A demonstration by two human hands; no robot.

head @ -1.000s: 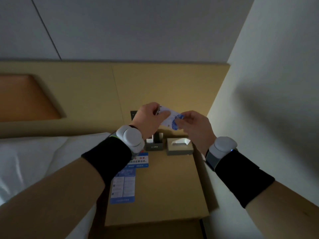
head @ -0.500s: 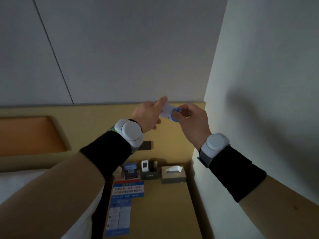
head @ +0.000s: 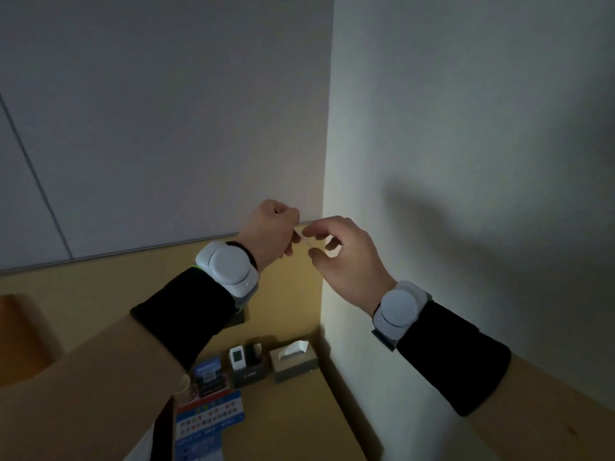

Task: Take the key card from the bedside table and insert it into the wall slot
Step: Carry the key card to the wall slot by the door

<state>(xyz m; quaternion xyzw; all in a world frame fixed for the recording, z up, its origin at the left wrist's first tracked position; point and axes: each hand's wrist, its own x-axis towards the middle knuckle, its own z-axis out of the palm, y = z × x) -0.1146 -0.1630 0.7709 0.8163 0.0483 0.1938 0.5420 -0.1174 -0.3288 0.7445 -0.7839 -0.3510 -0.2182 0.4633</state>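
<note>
The key card (head: 302, 235) is seen nearly edge-on as a thin pale strip, held up in front of the room's corner, level with the headboard's top edge. My left hand (head: 271, 232) pinches its left end. My right hand (head: 347, 259) touches its right end with index finger and thumb, the other fingers loosely spread. The bedside table (head: 296, 417) lies far below both hands. No wall slot is in view; a dark plate (head: 242, 318) on the headboard is mostly hidden behind my left wrist.
On the table stand a tissue box (head: 293, 361), a dark holder with a white remote (head: 245, 365) and blue leaflets (head: 209, 415). The yellow headboard (head: 100, 287) runs left. A white side wall (head: 466, 161) closes the right. The room is dim.
Both hands have risen with the card from just above the table to the headboard's top. My view has tilted upward. The card has turned from face-on to edge-on.
</note>
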